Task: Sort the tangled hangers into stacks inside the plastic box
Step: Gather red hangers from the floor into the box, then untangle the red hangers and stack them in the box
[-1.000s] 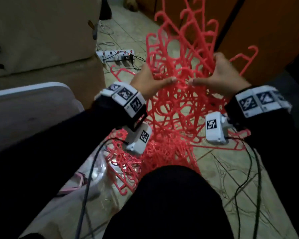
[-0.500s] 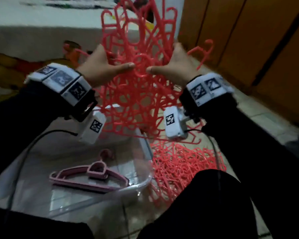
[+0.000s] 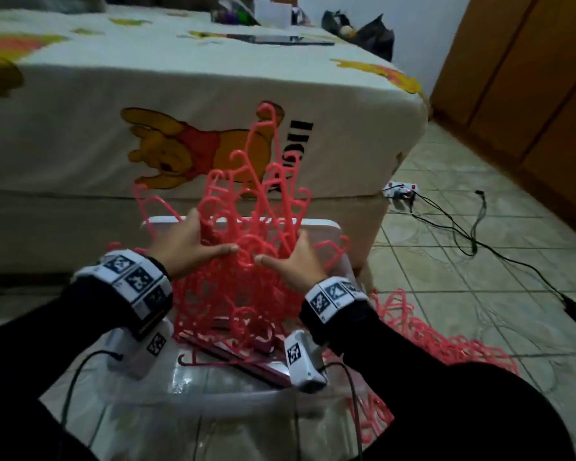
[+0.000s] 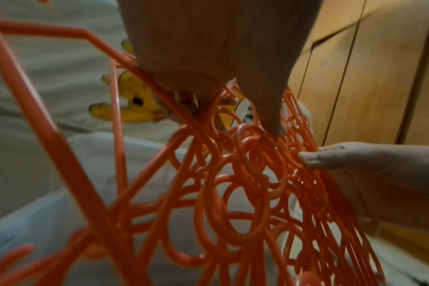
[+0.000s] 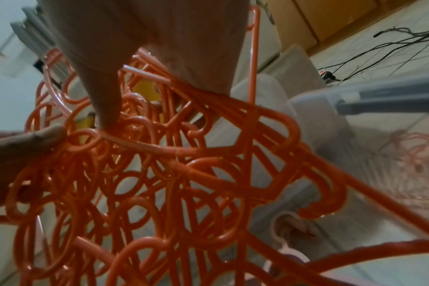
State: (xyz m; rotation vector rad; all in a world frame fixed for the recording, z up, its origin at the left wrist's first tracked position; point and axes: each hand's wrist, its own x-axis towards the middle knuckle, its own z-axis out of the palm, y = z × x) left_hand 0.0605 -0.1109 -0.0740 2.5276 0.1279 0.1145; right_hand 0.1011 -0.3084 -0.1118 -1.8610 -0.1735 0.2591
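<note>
A big tangle of coral-red plastic hangers [image 3: 246, 257] stands upright inside the clear plastic box [image 3: 213, 404], its lower end resting on darker pink hangers [image 3: 246, 357] on the box floor. My left hand [image 3: 193, 247] grips the tangle's left side, thumb across the front. My right hand [image 3: 293, 261] grips its right side. In the left wrist view my left hand's fingers [image 4: 184, 100] curl round the hanger bars [image 4: 233, 174]. The right wrist view shows the same hangers [image 5: 159, 174] under my right thumb [image 5: 105, 108].
More red hangers [image 3: 446, 347] lie on the tiled floor right of the box. A bed with a cartoon-bear sheet [image 3: 180, 104] stands just behind the box. A power strip [image 3: 401, 191] and black cables [image 3: 473, 241] lie on the floor at right, before wooden doors [image 3: 529, 78].
Both hands have carried the hanger tangle leftward from over the floor pile and lowered it into the clear box. The head view has swung left toward the bed.
</note>
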